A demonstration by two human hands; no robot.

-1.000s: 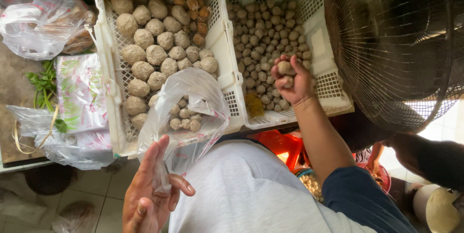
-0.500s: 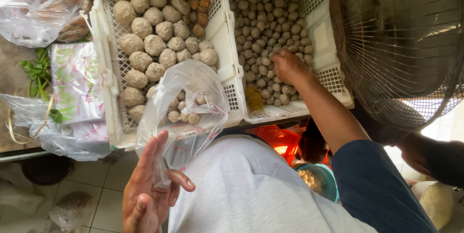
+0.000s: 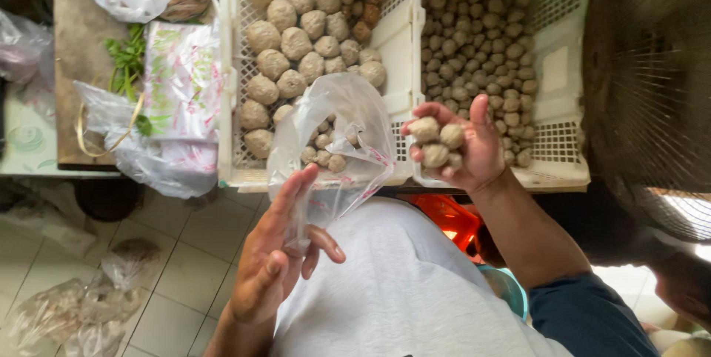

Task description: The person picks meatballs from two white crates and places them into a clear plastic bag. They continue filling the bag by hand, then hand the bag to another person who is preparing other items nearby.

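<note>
Light grey T-shirt, plain, loose across front. Right arm: dark blue short sleeve ending above elbow, forearm bare. Left hand (image 3: 268,268) and right hand (image 3: 465,151) ungloved; no rings, watch or bracelets visible.

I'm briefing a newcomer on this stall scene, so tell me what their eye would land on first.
First, the right hand in the middle, cupping a few small brownish balls beside the clear plastic bag, which the left hand holds open from below. Behind them, two white perforated crates side by side stand out: the left crate with large balls, the right crate with many small ones.
</note>
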